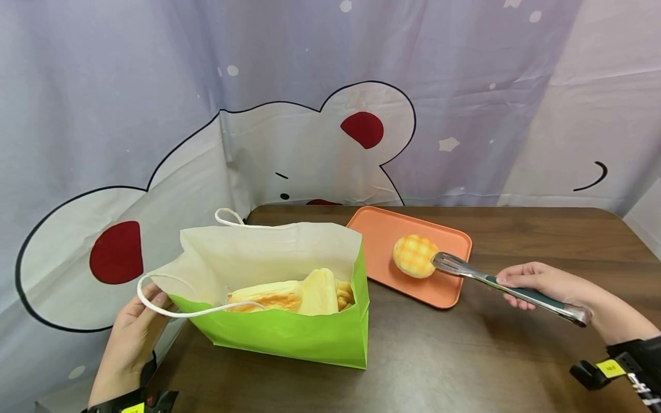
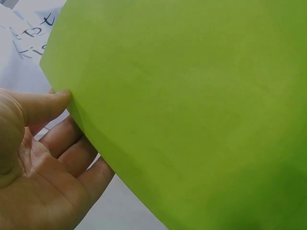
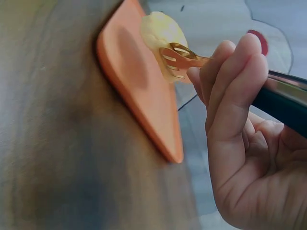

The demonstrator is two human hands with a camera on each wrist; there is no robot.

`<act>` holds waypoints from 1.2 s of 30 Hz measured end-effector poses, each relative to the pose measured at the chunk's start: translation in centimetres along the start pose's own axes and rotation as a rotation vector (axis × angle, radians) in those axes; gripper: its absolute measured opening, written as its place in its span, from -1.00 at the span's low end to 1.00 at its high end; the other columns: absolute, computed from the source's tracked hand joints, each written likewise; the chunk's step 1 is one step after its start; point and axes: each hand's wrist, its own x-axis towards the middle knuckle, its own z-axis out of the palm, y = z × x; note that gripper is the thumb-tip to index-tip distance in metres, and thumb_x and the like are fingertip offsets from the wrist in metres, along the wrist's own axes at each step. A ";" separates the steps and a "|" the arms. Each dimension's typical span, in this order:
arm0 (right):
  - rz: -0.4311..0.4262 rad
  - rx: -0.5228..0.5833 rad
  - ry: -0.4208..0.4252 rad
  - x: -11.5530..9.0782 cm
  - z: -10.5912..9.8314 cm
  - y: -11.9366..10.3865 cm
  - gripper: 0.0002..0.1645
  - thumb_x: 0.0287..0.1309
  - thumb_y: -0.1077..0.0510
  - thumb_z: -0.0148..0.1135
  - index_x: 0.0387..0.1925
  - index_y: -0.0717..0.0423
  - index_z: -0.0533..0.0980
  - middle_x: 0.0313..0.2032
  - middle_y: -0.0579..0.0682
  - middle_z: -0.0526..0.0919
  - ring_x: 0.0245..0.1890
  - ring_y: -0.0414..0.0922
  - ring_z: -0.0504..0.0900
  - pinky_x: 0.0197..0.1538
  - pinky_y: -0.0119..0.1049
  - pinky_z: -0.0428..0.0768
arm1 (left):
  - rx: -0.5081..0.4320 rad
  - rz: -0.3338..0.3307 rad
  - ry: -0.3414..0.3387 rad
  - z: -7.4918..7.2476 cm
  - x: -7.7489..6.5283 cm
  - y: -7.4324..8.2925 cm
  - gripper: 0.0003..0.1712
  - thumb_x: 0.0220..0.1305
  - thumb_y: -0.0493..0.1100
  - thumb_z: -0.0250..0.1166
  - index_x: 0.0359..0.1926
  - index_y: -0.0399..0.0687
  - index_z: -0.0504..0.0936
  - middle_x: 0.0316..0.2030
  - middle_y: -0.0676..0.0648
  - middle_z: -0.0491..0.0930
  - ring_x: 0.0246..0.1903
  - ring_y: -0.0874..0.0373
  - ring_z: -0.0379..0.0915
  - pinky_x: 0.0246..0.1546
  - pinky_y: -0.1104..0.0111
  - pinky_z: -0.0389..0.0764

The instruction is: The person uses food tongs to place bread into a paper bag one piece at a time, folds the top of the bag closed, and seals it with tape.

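Observation:
My right hand (image 1: pixel 542 284) grips the dark green handle of metal tongs (image 1: pixel 480 276). At the slotted tips of the tongs is a round yellow bun with a checkered top (image 1: pixel 415 256). The right wrist view has the bun (image 3: pixel 160 33) raised off the orange tray (image 3: pixel 144 103), its shadow falling on the tray. On the left, my left hand (image 1: pixel 139 321) pinches the side edge of a green paper bag (image 1: pixel 289 338), thumb (image 2: pixel 45 106) on the near face and fingers behind. Inside the open-topped bag lie several bread pieces (image 1: pixel 294 291), partly hidden by its front wall.
The orange tray (image 1: pixel 377 229) lies toward the back of the brown wooden table (image 1: pixel 423 367), right of the bag. White cord handles (image 1: pixel 217 310) loop from the bag's rim. A patterned curtain (image 1: pixel 289 57) hangs behind the table and on its left.

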 end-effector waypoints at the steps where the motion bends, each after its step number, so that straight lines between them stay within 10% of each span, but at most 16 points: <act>1: -0.006 -0.003 0.004 -0.1 0.0 -0.3 -0.49 0.53 0.36 -0.36 0.03 0.06 0.57 -0.31 -0.19 0.72 -0.38 -0.42 0.66 -0.33 -0.54 0.64 | -0.003 0.002 -0.002 0.0 0.0 0.0 -0.46 0.49 -0.55 -0.31 0.30 -0.34 0.43 0.10 -0.04 0.64 0.03 0.24 0.60 0.03 0.47 0.59; 24: -0.187 -0.144 0.042 1.5 4.2 -9.7 -0.51 0.50 0.43 -0.38 0.10 0.20 0.50 -0.35 -0.13 0.70 -0.45 -0.40 0.64 -0.44 -0.46 0.64 | -0.017 0.004 0.005 0.1 -0.1 0.0 -0.47 0.50 -0.54 -0.30 0.28 -0.34 0.45 0.07 -0.04 0.64 -0.01 0.24 0.60 -0.01 0.46 0.59; 36: -0.278 -0.151 -0.044 3.3 8.4 -12.8 -0.52 0.47 0.48 -0.42 0.16 0.37 0.41 -0.46 0.04 0.58 -0.64 -0.03 0.40 -0.65 -0.03 0.29 | -0.060 0.026 -0.015 0.1 -0.1 -0.3 -0.48 0.49 -0.55 -0.31 0.24 -0.37 0.47 0.00 -0.06 0.63 -0.08 0.19 0.59 -0.05 0.43 0.58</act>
